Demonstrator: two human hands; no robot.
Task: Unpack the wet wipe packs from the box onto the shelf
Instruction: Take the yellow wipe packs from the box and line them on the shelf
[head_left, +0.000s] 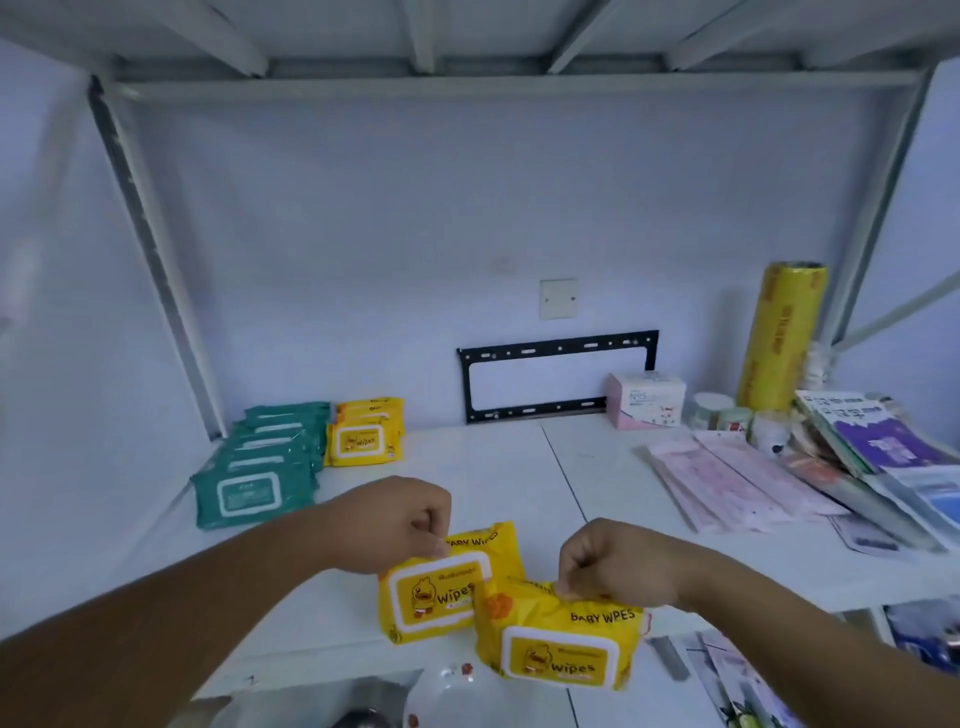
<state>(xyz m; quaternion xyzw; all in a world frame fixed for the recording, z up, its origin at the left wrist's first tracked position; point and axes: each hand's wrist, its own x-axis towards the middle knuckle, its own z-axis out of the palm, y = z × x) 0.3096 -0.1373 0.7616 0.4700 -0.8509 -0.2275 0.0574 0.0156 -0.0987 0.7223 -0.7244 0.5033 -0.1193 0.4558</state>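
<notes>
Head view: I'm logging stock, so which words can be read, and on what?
"BABY WIPES", "wipes": yellow plastic pack in left hand.
Same: second yellow plastic pack in right hand.
"wipes": yellow plastic packs stacked at back.
Teal packs, pink carton, yellow roll, booklets: blurred.

The left hand (395, 525) and the right hand (613, 566) are bare, and each forearm (208, 597) is bare skin along all of its visible length.
</notes>
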